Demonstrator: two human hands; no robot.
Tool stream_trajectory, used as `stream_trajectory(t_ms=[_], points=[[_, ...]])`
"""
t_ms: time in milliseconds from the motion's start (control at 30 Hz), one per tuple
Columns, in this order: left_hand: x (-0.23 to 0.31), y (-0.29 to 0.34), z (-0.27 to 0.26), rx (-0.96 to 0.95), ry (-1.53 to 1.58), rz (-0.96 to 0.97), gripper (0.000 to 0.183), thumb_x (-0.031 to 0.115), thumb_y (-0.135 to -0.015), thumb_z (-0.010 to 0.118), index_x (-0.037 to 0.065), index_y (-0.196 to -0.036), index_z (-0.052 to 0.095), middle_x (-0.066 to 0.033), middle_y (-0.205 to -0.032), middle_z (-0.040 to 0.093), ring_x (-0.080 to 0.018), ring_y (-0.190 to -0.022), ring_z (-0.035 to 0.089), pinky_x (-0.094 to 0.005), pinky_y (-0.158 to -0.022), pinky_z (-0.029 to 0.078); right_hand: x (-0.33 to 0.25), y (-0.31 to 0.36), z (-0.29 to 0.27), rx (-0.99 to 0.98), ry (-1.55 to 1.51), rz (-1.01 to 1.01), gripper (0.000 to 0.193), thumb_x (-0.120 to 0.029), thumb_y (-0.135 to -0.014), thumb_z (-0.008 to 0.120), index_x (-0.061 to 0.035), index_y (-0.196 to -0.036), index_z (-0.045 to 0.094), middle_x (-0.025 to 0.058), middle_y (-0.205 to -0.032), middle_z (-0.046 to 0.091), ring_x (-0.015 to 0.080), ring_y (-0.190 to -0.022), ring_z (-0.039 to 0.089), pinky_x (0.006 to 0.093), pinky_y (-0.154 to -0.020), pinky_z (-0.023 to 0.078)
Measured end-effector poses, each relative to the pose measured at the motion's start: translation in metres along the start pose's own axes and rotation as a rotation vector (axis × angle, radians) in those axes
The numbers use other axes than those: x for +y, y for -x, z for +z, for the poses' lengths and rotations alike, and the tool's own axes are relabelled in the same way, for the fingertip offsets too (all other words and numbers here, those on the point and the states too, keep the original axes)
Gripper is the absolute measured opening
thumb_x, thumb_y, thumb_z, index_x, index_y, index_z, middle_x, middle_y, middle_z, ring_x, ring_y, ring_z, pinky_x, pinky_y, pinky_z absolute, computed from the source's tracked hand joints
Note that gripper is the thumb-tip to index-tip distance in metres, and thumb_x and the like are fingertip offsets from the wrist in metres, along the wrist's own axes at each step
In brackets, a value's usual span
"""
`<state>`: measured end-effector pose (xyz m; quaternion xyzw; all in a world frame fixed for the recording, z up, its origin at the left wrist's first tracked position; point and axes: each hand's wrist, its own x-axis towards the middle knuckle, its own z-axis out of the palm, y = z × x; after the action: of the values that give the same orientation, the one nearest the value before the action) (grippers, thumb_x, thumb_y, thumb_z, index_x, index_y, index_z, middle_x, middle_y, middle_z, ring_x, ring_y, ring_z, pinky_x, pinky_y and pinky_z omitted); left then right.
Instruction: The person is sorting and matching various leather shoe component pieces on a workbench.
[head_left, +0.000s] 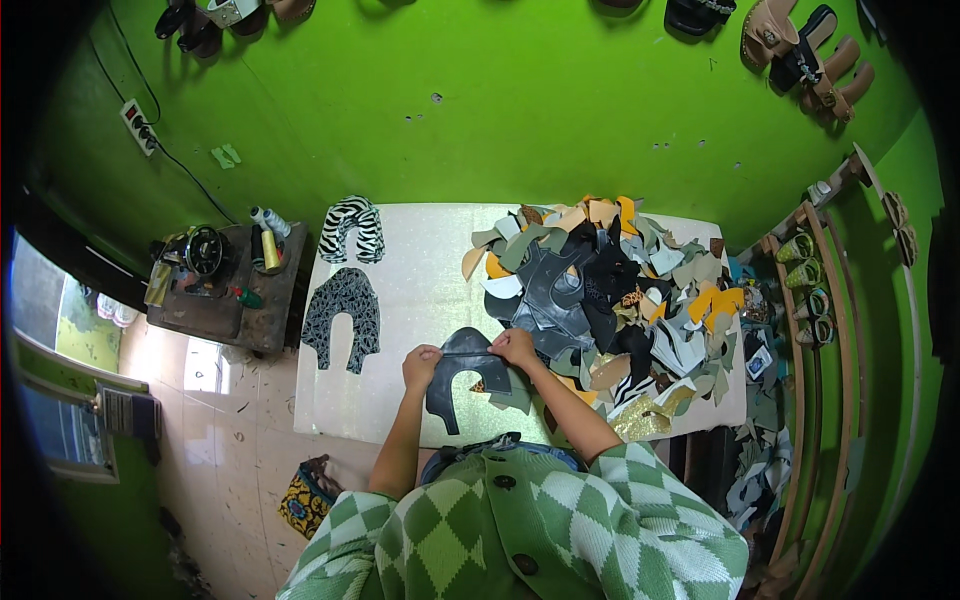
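Observation:
Both of my hands are closed on a dark grey, horseshoe-shaped, leather-like piece (443, 385) at the table's front edge. My left hand (422, 368) pinches its left side, and my right hand (515, 348) pinches the right side. Between my fingers runs a straight dark line; whether it is a fold, an edge or a thin strip, I cannot tell. To the left lie a grey-and-black patterned cutout (342, 300) and, beyond it, zebra-striped cutouts (350, 225) of similar arched shape. A large heap of mixed material scraps (640, 300) spreads beside my right hand, with larger dark grey pieces (550, 290) at its near left.
All this rests on a pale table (420, 260) against a green wall. A sewing machine (205, 250) and thread cones (268, 245) stand on a small table at left. A patterned bag (308, 500) sits on the floor. At right, a wooden rack (830, 360) holds green sandals (800, 275).

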<state>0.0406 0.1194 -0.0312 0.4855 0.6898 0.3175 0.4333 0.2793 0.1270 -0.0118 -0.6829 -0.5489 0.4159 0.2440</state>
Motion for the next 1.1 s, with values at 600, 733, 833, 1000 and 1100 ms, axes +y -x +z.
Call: stream_trajectory(t_ms=[600, 733, 833, 1000, 1100], points=[[0.018, 0.009, 0.001, 0.040, -0.071, -0.052, 0.012, 0.017, -0.073, 0.068, 0.008, -0.082, 0.068, -0.0029, -0.073, 0.067, -0.0128, -0.067, 0.062, -0.0254, -0.063, 0.047, 0.000, -0.002, 0.006, 0.047, 0.046, -0.003, 0.021, -0.020, -0.061, 0.081, -0.0048, -0.064, 0.067, 0.0054, -0.061, 0.063, 0.0149, -0.055, 0.060, 0.0287, -0.058, 0.047], [0.014, 0.009, 0.004, 0.078, -0.096, -0.031, 0.013, 0.018, -0.073, 0.068, 0.009, -0.082, 0.068, -0.0031, -0.074, 0.067, -0.0144, -0.068, 0.063, -0.0265, -0.063, 0.047, 0.000, -0.002, 0.007, 0.050, 0.057, -0.004, 0.021, -0.021, -0.061, 0.080, -0.0048, -0.064, 0.066, 0.0055, -0.061, 0.063, 0.0157, -0.056, 0.060, 0.0291, -0.058, 0.047], [0.010, 0.009, 0.006, 0.094, -0.105, -0.016, 0.013, 0.018, -0.072, 0.068, 0.009, -0.082, 0.067, -0.0035, -0.075, 0.067, -0.0163, -0.069, 0.064, -0.0281, -0.064, 0.048, -0.001, -0.001, 0.006, 0.052, 0.068, -0.005, 0.021, -0.021, -0.061, 0.080, -0.0048, -0.064, 0.066, 0.0058, -0.061, 0.063, 0.0165, -0.056, 0.060, 0.0291, -0.058, 0.047], [0.015, 0.013, 0.009, 0.139, -0.161, 0.025, 0.013, 0.017, -0.072, 0.068, 0.010, -0.082, 0.066, -0.0040, -0.076, 0.067, -0.0193, -0.071, 0.064, -0.0306, -0.065, 0.048, -0.005, 0.004, 0.006, 0.068, 0.090, -0.039, 0.021, -0.019, -0.062, 0.080, -0.0045, -0.065, 0.066, 0.0063, -0.062, 0.063, 0.0171, -0.057, 0.061, 0.0291, -0.058, 0.047], [0.017, 0.014, 0.009, 0.150, -0.150, 0.038, 0.013, 0.016, -0.072, 0.067, 0.010, -0.082, 0.066, -0.0043, -0.075, 0.067, -0.0204, -0.071, 0.064, -0.0312, -0.065, 0.048, -0.007, 0.005, 0.006, 0.107, 0.065, -0.050, 0.019, -0.016, -0.063, 0.079, -0.0034, -0.066, 0.065, 0.0070, -0.061, 0.063, 0.0177, -0.057, 0.061, 0.0294, -0.058, 0.048]])
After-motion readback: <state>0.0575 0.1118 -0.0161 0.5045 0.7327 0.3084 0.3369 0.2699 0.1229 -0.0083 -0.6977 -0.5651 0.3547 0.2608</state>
